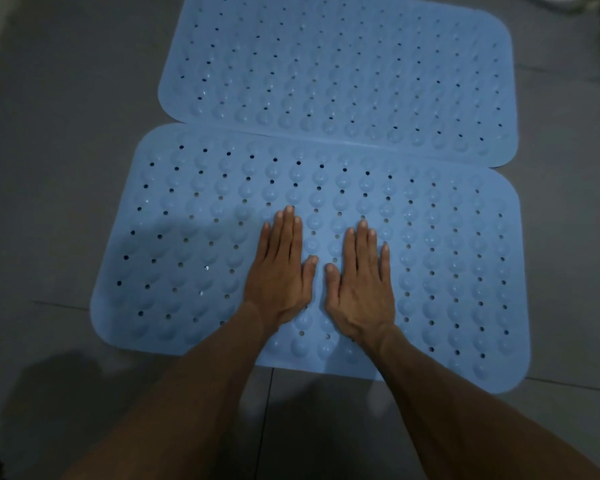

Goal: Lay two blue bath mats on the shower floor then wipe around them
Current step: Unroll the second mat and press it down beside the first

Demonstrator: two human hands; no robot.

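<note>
Near mat: the near mat (430, 271) is laid flat across the lower middle of the frame, its long axis running left to right, studded with bumps and drain holes.
Far mat: the far mat (343, 71) is laid in the upper half of the frame, its long axis also left to right but skewed slightly; its near edge slightly overlaps the near mat's far edge, most clearly toward the right.
Left hand: the left hand (279, 268) is pressed flat on the near mat just left of its centre, fingers straight and held together, nothing gripped.
Right hand: the right hand (359, 282) is pressed flat just beside it, fingers straight and close together, thumbs nearly meeting, nothing held.
Key relation: unpressed mat is spread outward to the left and right of the fingers, along the long axis; each hand is nearer its own end, so smoothing outward from the centre is judged the likely step.
Progress: both mats are judged laid; wiping is not yet begun.
Surroundings: the grey tile floor (66, 133) is seen around the mats, with grout lines; no cloth is seen.
Obstacles: nothing is seen on either mat in the hands' way.
</note>
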